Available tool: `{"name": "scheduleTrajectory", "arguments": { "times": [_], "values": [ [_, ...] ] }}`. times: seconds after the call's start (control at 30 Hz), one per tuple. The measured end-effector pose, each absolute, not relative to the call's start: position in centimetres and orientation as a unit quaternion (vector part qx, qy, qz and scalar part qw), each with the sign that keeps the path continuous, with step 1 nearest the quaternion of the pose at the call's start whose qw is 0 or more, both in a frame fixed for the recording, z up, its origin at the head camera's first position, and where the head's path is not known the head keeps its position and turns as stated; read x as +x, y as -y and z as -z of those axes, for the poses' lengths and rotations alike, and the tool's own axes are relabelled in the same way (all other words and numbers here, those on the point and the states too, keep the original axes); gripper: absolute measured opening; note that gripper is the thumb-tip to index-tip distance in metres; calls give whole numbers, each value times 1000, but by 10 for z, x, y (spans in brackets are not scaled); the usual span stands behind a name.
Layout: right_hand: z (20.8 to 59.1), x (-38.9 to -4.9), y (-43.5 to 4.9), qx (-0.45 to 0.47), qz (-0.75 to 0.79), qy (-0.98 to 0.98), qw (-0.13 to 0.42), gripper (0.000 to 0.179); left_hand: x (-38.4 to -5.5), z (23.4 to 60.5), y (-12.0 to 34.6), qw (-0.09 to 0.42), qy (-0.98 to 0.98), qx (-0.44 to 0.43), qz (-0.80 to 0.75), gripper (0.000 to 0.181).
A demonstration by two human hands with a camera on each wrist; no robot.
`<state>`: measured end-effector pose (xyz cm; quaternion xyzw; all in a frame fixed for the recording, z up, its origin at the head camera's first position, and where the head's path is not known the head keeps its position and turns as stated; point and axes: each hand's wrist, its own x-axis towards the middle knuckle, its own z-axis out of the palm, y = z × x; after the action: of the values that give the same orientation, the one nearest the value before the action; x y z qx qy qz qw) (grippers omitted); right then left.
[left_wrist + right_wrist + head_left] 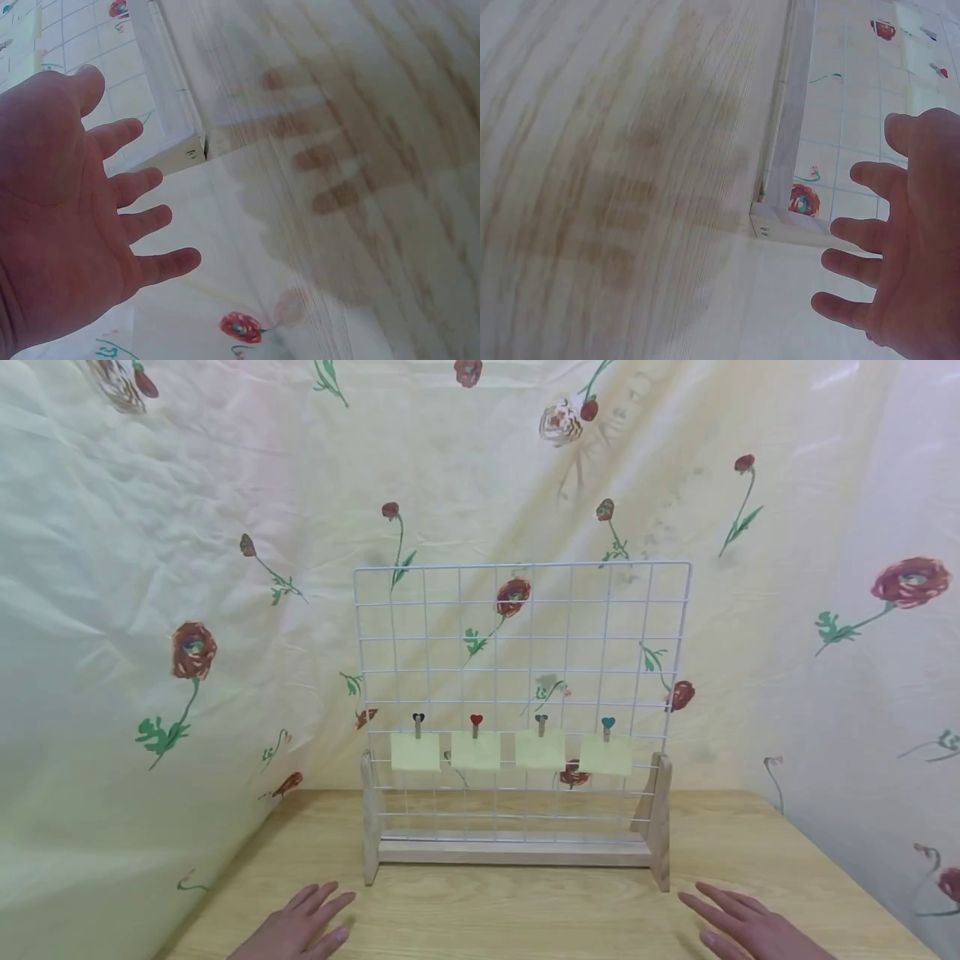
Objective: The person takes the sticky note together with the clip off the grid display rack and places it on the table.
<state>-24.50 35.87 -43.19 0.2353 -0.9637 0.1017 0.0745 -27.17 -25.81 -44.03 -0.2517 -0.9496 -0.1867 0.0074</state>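
A white wire grid (513, 652) stands upright in a wooden stand (517, 853) on the table. Across its lower half hang several pale yellow paper notes (476, 752), each under a small wooden clip with a heart on top; the hearts are black, red (476, 720), grey and teal (608, 723). My left hand (296, 928) is in front of the stand's left foot, fingers spread and holding nothing. On the other side, my right hand (750, 927) is near the right foot, also with fingers extended and nothing in it. Both wrist views show the hands apart from the stand.
The light wood table (480, 910) carries the stand near its middle. Cream cloth with red flowers (193, 652) hangs behind it and along both sides, close to the table's left and right edges.
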Motion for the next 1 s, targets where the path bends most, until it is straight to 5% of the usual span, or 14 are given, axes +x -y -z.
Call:
{"name": "scheduleTrajectory", "arguments": {
  "times": [0.33, 0.8, 1.0],
  "values": [
    [434, -245, -351, 258, -89, 952, 138, 37, -269, 432, 253, 21, 945, -265, 193, 50],
    [427, -246, -341, 265, -64, 953, 134, 38, -267, 433, 247, 35, 944, -274, 182, 50],
    [419, -246, -333, 245, -120, 959, 73, 41, -266, 431, 242, 71, 938, -291, 177, 47]
  ]
}}
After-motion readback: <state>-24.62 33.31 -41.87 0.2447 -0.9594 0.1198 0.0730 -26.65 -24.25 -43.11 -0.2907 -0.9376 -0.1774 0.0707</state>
